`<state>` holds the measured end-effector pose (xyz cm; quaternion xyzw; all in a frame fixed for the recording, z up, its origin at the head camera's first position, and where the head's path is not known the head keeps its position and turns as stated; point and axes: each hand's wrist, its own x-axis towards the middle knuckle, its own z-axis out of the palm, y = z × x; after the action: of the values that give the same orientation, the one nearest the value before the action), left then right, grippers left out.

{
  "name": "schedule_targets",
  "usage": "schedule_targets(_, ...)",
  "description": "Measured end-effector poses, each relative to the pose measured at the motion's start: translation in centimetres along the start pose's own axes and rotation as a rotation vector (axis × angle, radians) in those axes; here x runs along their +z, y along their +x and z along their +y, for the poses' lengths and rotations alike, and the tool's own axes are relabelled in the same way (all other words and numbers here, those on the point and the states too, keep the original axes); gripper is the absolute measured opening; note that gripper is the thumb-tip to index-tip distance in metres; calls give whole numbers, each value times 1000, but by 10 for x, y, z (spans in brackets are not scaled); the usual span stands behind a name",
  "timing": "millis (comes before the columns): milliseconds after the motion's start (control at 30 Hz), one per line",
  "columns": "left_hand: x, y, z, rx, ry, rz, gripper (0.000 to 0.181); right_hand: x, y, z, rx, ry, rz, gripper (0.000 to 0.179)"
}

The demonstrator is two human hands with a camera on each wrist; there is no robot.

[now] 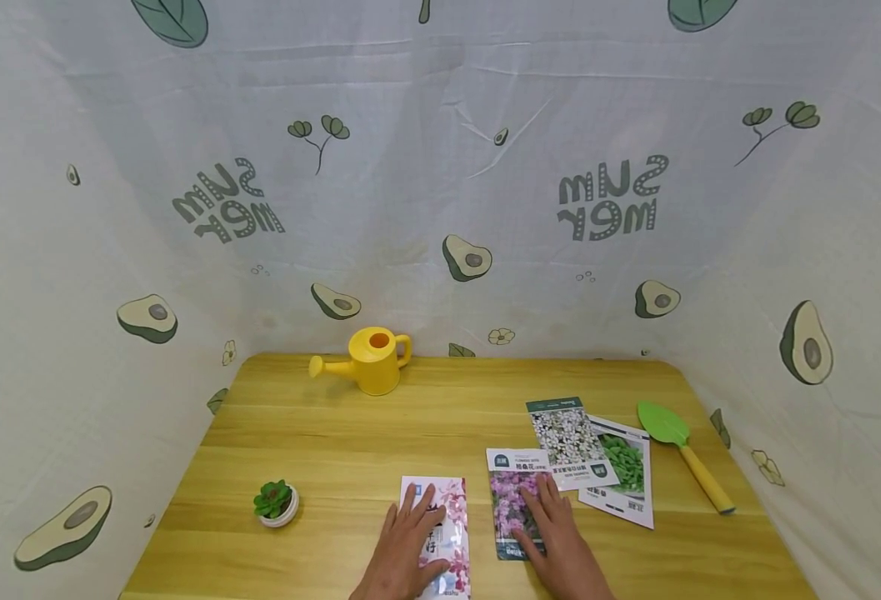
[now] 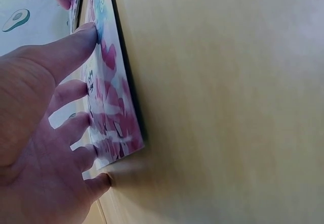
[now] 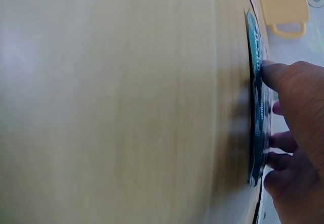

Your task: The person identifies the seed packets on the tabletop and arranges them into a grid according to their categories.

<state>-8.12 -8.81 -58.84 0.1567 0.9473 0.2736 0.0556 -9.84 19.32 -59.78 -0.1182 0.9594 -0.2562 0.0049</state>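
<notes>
My left hand [image 1: 401,546] rests on a white seed packet with pink blossoms [image 1: 457,510] near the table's front. In the left wrist view, its thumb and fingertips touch the face of that packet [image 2: 112,102], which lies on the wood. Beside it my right hand [image 1: 564,546] lies on a seed packet with purple flowers [image 1: 506,492], fingers spread over its right side. In the right wrist view, thumb and fingertips press on this packet [image 3: 258,118], seen nearly edge-on. Neither hand's fingers are curled round a packet.
A white-flower packet [image 1: 566,435] overlaps a green-leaf packet [image 1: 623,462] at the right. Beyond them lies a green trowel with a yellow handle [image 1: 706,479]. A yellow watering can [image 1: 374,367] stands at the back, a small potted succulent [image 1: 275,502] on the left.
</notes>
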Motion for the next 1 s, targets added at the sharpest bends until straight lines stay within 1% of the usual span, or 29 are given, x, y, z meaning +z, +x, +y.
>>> schedule_targets(200,5,-2,-5,41,-14,53,70,2,-2,-3,-20,17,-11,60)
schedule_targets(300,5,-3,-6,49,-19,63,69,2,-1,-3,-14,17,-31,60)
schedule_targets(333,4,-3,-5,49,-18,59,69,1,-1,-3,-12,15,-39,60)
schedule_targets(467,0,-2,-1,16,4,20,70,-1,-1,-6,2,0,-73,63)
schedule_targets(567,-3,-1,2,-7,13,-7,71,-2,-2,-8,-2,0,-79,65)
schedule_targets(700,-2,-1,1,2,8,4,71,-5,-2,-10,-18,5,-77,67)
schedule_targets(900,-1,-1,0,11,11,13,71,-8,1,-10,-29,-45,-83,70)
schedule_targets(1000,3,-2,-4,36,9,46,71,-8,1,-11,-33,-54,-62,73)
